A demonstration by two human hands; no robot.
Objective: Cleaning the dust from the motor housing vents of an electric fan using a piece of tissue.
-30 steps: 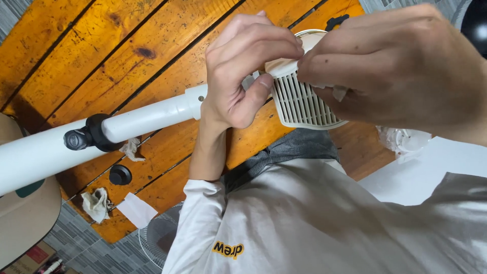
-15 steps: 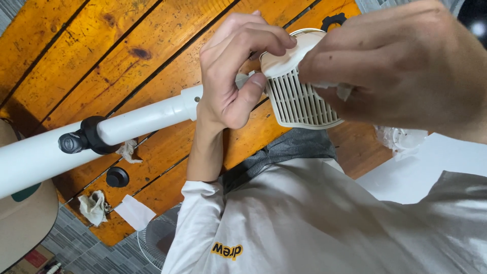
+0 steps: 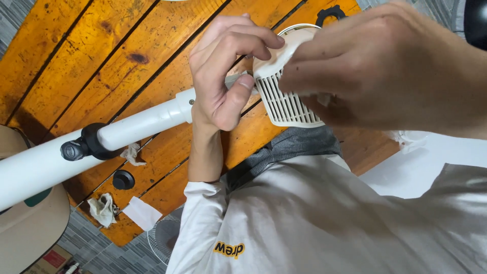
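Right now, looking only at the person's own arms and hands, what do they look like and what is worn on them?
The left hand is bare, with no ring, watch or glove. Its forearm is bare up to a pale grey-white long sleeve with a ribbed cuff, matching the shirt. The right hand is also bare and unadorned. No sleeve shows at its wrist.

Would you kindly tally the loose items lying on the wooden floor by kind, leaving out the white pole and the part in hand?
Crumpled cloth scraps: 2 – one by the pole, one at the floor edge
Round black knob: 1
Black ring-shaped part: 1
Flat white paper piece: 1
Total: 5
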